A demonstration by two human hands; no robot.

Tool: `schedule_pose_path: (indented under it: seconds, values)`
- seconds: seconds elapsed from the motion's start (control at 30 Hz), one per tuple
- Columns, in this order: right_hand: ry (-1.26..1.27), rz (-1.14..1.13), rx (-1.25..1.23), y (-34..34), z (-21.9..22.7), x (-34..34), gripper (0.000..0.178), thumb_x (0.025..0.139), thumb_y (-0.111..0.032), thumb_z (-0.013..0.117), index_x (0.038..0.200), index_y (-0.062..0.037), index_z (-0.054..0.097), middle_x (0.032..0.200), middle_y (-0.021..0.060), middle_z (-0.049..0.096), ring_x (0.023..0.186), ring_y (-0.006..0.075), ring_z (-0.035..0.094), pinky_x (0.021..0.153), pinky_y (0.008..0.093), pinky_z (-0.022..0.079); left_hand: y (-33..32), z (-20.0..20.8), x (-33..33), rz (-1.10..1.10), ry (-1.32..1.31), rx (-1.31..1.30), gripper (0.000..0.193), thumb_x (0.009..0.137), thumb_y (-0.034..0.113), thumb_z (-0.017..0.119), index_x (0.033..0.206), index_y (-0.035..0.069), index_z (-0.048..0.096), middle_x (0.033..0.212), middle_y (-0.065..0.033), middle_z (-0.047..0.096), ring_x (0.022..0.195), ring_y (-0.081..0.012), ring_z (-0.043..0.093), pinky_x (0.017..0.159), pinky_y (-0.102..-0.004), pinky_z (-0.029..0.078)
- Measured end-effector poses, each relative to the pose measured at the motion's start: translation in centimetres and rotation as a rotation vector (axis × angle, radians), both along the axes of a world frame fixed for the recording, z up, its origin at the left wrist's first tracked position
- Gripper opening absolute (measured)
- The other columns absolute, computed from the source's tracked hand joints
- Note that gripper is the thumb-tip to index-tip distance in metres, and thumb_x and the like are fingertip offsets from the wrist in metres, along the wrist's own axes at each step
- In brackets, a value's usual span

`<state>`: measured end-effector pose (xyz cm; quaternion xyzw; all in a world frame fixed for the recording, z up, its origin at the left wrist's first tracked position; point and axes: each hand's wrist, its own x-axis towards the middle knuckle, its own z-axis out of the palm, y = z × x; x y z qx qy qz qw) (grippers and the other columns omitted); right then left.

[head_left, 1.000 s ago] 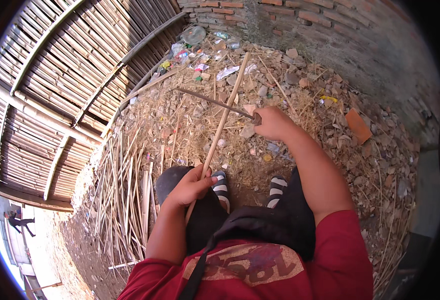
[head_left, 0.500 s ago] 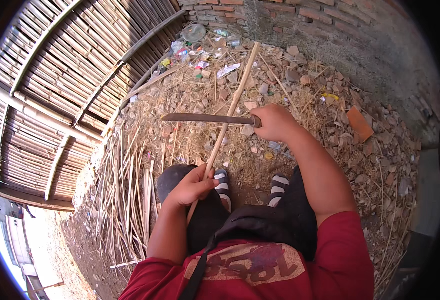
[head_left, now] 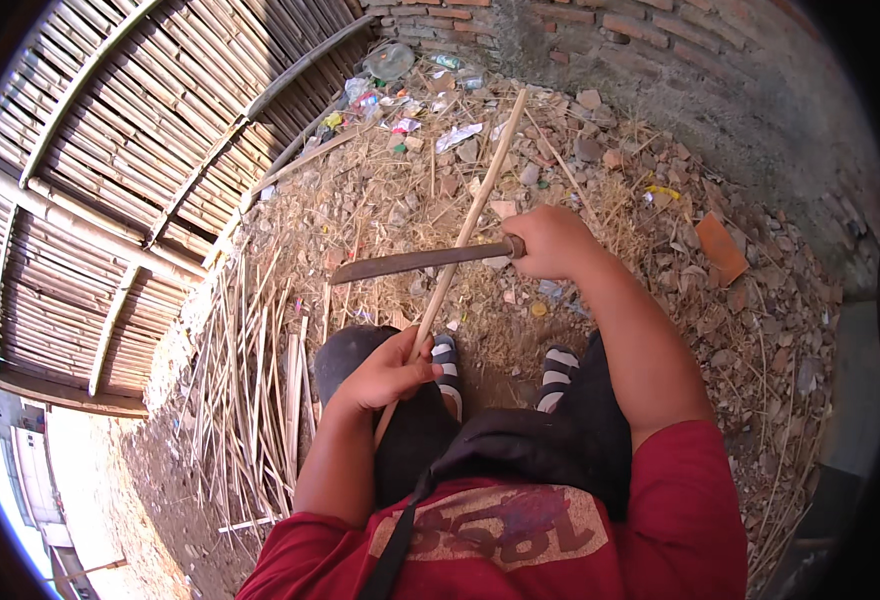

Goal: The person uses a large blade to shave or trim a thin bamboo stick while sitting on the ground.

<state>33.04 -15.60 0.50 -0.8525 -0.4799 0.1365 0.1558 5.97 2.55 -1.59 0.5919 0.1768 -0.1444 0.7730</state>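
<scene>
My left hand [head_left: 396, 371] is closed around the lower part of a long, pale split bamboo strip [head_left: 484, 195]. The strip slants up and away to the right, its lower end running down beside my left thigh. In my right hand [head_left: 552, 243] is the handle of a machete [head_left: 420, 261], with my fingers wrapped round it. Its dark blade points left and lies across the strip, above my left hand. The blade appears to touch the strip, though the exact contact is hard to make out.
A pile of split bamboo strips [head_left: 250, 390] lies on the ground at my left. Beyond it leans a bamboo slat panel [head_left: 110, 190]. Stones, straw and litter cover the ground up to a brick wall [head_left: 660, 60]. An orange tile piece [head_left: 721, 249] lies to the right.
The machete's tip has swung down toward me, so the blade now slopes lower at its left end. The bamboo strip has shifted slightly right at its far end. Both hands keep their hold.
</scene>
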Motion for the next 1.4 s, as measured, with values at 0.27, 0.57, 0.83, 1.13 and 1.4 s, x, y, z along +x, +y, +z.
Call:
schedule_pose_path:
  seconds: [0.27, 0.57, 0.83, 1.13, 1.4]
  values:
    - [0.147, -0.181, 0.220, 0.3, -2.5, 1.1, 0.027, 0.076, -0.026, 0.074, 0.094, -0.0063, 0.071, 0.087, 0.0162, 0.070, 0.084, 0.0358, 0.069, 0.074, 0.0465, 0.054, 0.6, -0.3, -0.1, 0.010, -0.002, -0.047, 0.028, 0.090, 0.005, 0.070, 0.099, 0.017, 0.046, 0.073, 0.0061, 0.045, 0.049, -0.0032, 0.035, 0.043, -0.0223, 0.022]
    - [0.356, -0.442, 0.299, -1.1, -5.7, 5.3, 0.032, 0.078, -0.023, 0.072, 0.105, -0.0049, 0.072, 0.095, 0.0168, 0.073, 0.087, 0.0348, 0.069, 0.078, 0.0449, 0.053, 0.5, -0.2, 0.2, -0.005, 0.017, -0.044, 0.028, 0.090, 0.003, 0.068, 0.100, 0.017, 0.046, 0.073, 0.0065, 0.045, 0.049, -0.0031, 0.033, 0.043, -0.0219, 0.021]
    - [0.118, -0.004, 0.048, 0.3, -0.8, 0.8, 0.034, 0.078, -0.023, 0.072, 0.107, -0.0044, 0.073, 0.097, 0.0179, 0.073, 0.090, 0.0349, 0.070, 0.080, 0.0443, 0.054, 0.5, -0.4, -0.1, -0.033, -0.003, -0.095, 0.029, 0.090, 0.003, 0.069, 0.099, 0.017, 0.046, 0.073, 0.0062, 0.045, 0.048, -0.0034, 0.033, 0.043, -0.0224, 0.021]
    - [0.222, -0.291, 0.411, -0.3, -5.7, 3.3, 0.033, 0.076, -0.026, 0.075, 0.102, -0.0064, 0.074, 0.094, 0.0169, 0.072, 0.089, 0.0338, 0.070, 0.080, 0.0441, 0.054, 0.6, -0.3, 0.2, 0.001, 0.012, -0.055, 0.028, 0.090, 0.005, 0.070, 0.099, 0.017, 0.046, 0.073, 0.0064, 0.045, 0.049, -0.0030, 0.033, 0.043, -0.0222, 0.021]
    - [0.141, -0.063, 0.049, -0.7, -1.7, 2.2, 0.018, 0.075, -0.021, 0.071, 0.087, -0.0081, 0.069, 0.083, 0.0159, 0.069, 0.084, 0.0364, 0.068, 0.074, 0.0475, 0.052, -1.5, -2.0, 0.1, 0.045, -0.153, 0.536, 0.024, 0.090, 0.017, 0.075, 0.097, 0.009, 0.053, 0.071, 0.0028, 0.052, 0.055, -0.0102, 0.046, 0.052, -0.0277, 0.038]
